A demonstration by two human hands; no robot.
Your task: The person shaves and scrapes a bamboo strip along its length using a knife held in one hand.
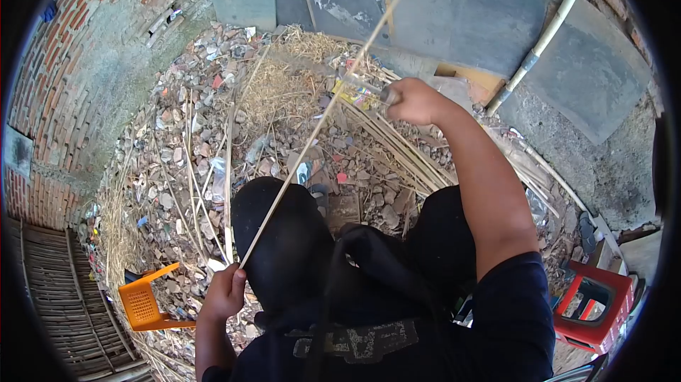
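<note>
A long, thin bamboo strip (305,148) slants up and away across my black-clad left knee. My left hand (225,292) is closed round its near end. Out in front, my right hand (415,100) grips the handle of a knife (389,95). Its blade is blurred and reaches left to the upper part of the strip; I cannot tell whether it presses into the strip or only lies beside it. The strip's far end sticks out beyond the blade. Below my right forearm lies a bundle of bamboo strips (394,142) on the rubble.
Rubble and litter (206,148) cover the ground, with pale shavings (273,91) ahead. An orange plastic piece (142,302) is at left, and a red crate (594,307) at right. A brick wall (78,77), grey panels (454,20) and a slanting pipe (543,38) surround the spot.
</note>
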